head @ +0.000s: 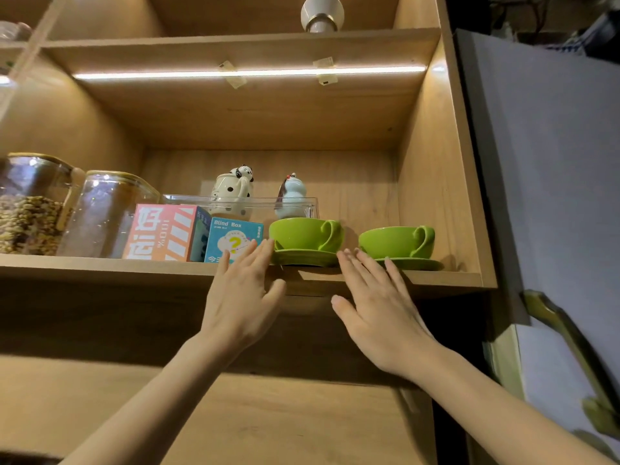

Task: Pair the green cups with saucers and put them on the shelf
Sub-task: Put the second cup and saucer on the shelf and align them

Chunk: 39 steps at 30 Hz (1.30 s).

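Note:
Two green cups stand on green saucers on the wooden shelf (134,265). The left cup (302,233) sits on its saucer (303,257), which overhangs the shelf's front edge slightly. The right cup (396,242) rests on its saucer (414,264) near the cabinet's right wall. Both handles point right. My left hand (240,297) is raised flat, fingers apart, its fingertips just left of the left saucer. My right hand (379,303) is also flat and spread, fingertips between the two saucers at the shelf edge. Neither hand holds anything.
Left of the cups stand a blue Blind Box (233,241), a pink box (167,231) and two glass jars (107,213). Behind are a clear tray (268,204), a panda teapot (233,189) and a blue figurine (292,196). A grey cabinet door (553,162) hangs open at right.

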Available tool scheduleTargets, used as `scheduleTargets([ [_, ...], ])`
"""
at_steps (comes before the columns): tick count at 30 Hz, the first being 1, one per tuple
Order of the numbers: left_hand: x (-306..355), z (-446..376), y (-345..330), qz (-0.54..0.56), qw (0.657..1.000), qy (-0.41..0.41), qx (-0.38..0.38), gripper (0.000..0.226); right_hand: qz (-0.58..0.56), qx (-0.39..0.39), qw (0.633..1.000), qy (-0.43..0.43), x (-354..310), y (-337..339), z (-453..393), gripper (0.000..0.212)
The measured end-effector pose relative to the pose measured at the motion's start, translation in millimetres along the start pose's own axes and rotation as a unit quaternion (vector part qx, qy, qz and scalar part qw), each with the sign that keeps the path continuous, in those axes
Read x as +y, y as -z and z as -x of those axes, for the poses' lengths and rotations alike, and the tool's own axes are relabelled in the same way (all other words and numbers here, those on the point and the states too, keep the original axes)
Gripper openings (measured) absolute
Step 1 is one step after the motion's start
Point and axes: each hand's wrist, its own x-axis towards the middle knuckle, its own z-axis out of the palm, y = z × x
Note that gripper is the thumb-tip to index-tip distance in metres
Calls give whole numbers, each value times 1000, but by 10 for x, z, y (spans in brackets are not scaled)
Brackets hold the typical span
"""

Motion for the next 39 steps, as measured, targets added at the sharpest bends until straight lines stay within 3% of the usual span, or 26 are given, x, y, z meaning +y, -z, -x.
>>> scheduleTargets([
  [10, -154, -10, -194, -71, 997, -33, -12, 73, 53, 23, 998, -7, 12, -47, -124, 55],
  [15, -139, 1, -210, 17, 999, -32, 1, 73, 62, 29, 997, -18, -6, -32, -173, 53],
  [23, -145, -139, -171, -18, 999, 23, -19, 74, 8, 28, 1000, -5, -192, -56, -70, 56],
  [31, -74, 14, -307, 3, 997, 9, 74, 84, -1, 16, 999, -28, -106, -48, -200, 54],
  [39, 42, 81, -330, 39, 995, -5, 92, 84, 20, -11, 999, -41, -42, -39, -318, 51],
])
